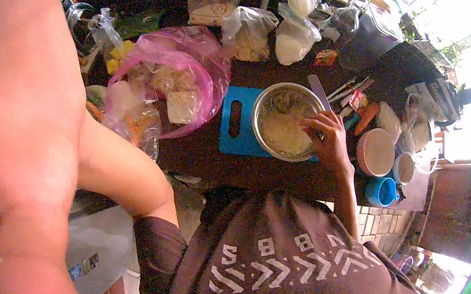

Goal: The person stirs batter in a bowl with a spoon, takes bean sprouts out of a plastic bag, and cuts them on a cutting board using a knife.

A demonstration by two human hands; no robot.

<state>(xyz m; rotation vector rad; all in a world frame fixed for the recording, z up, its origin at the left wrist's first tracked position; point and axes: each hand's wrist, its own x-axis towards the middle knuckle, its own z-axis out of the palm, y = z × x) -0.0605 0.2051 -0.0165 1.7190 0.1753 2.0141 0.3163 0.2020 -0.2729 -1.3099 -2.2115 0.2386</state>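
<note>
My right hand (327,132) is over the right rim of a metal bowl (255,124). Its fingers are bent and somewhat apart, with the fingertips inside the bowl above a pale, floury mixture (282,130). I see nothing held in them. The bowl rests on a blue cutting board (228,139) with a handle slot. My left arm (122,171) reaches up and left from its sleeve, and a large close-up shape, apparently my left hand (25,143), fills the left side near the lens. Its fingers run out of the picture, so their grip is hidden.
Left of the bowl lies a pink plastic bag (213,67) with a pale block inside. Clear bags (248,34) stand behind. A pale utensil handle (318,91) lies beside the bowl. At right are a round pinkish container (374,152), a blue cup (380,192) and several packets.
</note>
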